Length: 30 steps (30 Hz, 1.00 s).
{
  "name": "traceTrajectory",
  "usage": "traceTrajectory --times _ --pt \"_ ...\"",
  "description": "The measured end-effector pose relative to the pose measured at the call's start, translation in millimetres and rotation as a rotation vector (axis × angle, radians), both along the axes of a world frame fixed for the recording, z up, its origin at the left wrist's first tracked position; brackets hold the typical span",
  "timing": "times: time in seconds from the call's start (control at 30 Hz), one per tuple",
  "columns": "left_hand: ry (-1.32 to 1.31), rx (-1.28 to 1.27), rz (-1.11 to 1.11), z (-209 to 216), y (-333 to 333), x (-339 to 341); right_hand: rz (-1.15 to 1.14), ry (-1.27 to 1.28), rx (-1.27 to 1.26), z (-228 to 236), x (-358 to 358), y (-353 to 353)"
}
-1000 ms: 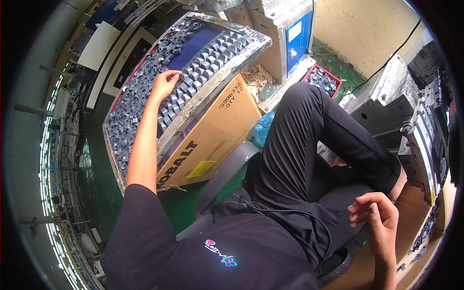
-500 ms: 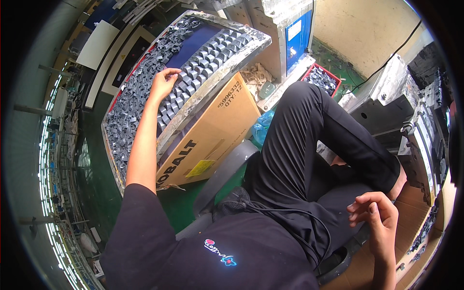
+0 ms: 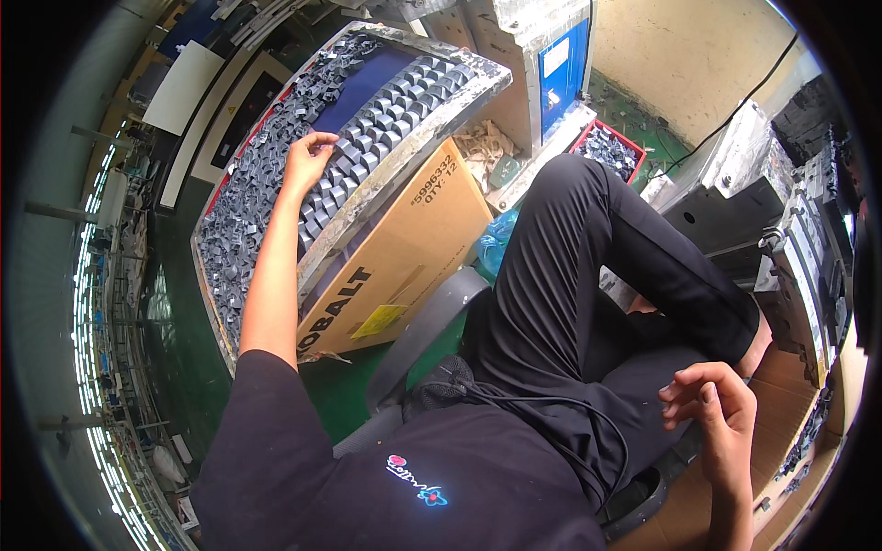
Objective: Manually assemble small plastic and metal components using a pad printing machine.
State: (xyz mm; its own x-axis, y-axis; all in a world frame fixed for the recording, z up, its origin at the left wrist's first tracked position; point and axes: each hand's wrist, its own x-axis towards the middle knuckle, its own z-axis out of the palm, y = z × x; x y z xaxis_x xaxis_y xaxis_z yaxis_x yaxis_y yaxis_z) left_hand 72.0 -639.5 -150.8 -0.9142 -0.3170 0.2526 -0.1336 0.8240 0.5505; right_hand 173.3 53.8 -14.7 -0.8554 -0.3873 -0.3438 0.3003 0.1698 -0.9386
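My left hand (image 3: 308, 163) reaches out over a tilted work surface, its thumb and fingers pinched together at the edge of the lined-up grey pieces (image 3: 381, 127). What the fingertips hold, if anything, is too small to make out. These small, angular pieces stand in slanting rows. Left of my forearm lies a heap of loose grey pieces (image 3: 243, 216). A bare blue strip (image 3: 366, 84) shows between heap and rows. Low on the right, my right hand (image 3: 721, 409) hovers above my lap with fingers loosely bent and apart, nothing visible in it.
Beneath the work surface stands a cardboard box (image 3: 413, 243). A chair armrest (image 3: 427, 335) is beside me. Further off sits a red bin (image 3: 634, 151) of grey parts near a machine with a blue panel (image 3: 562, 78). More cardboard (image 3: 795, 422) and metal machinery (image 3: 726, 184) are on the right.
My left hand has shifted very slightly left, and the whole view has moved a little with it. The right hand keeps its pose.
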Motion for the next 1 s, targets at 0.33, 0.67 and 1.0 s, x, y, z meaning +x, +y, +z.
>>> traceTrajectory --times 0.33,0.67,1.0 --pt "0.225 -0.045 0.065 19.1 12.5 -1.7 -0.031 0.047 -0.012 6.0 -4.8 0.4" --pt "0.471 -0.007 -0.121 64.1 174.1 -21.6 -0.217 0.476 -0.042 41.7 -12.7 31.8" --pt "-0.091 -0.188 -0.797 -3.8 391.5 -90.6 -0.520 1.092 0.072 80.1 -4.1 183.3"
